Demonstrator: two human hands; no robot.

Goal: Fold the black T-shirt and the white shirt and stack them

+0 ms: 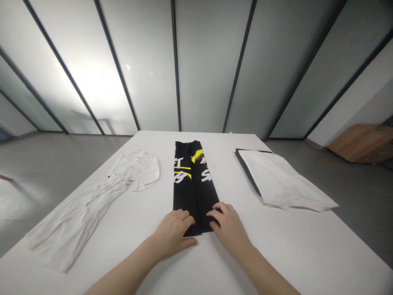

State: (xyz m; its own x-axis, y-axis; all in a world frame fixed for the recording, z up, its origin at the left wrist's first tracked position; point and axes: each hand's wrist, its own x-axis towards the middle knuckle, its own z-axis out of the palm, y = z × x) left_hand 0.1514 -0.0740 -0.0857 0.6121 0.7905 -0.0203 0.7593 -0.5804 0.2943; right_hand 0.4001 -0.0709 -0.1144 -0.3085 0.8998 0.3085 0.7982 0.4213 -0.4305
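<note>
A black garment (184, 200), likely a T-shirt, lies folded into a long strip down the middle of the table, with white lettering and yellow marks on its far half. My left hand (174, 231) rests at the strip's near left corner. Its fingers bend over the cloth while the thumb lies apart on the table below the hem. At the near right edge, my right hand (229, 224) touches the cloth with fingers spread and slightly bent. Neither hand appears to grip the fabric.
A crumpled, thin white garment (101, 194) stretches along the left of the white table (147, 246). To the right, a flat folded white garment (282, 180) overlaps a dark piece of cloth (248, 170). Frosted glass panels (208, 65) stand behind; a wooden piece (362, 143) is at far right.
</note>
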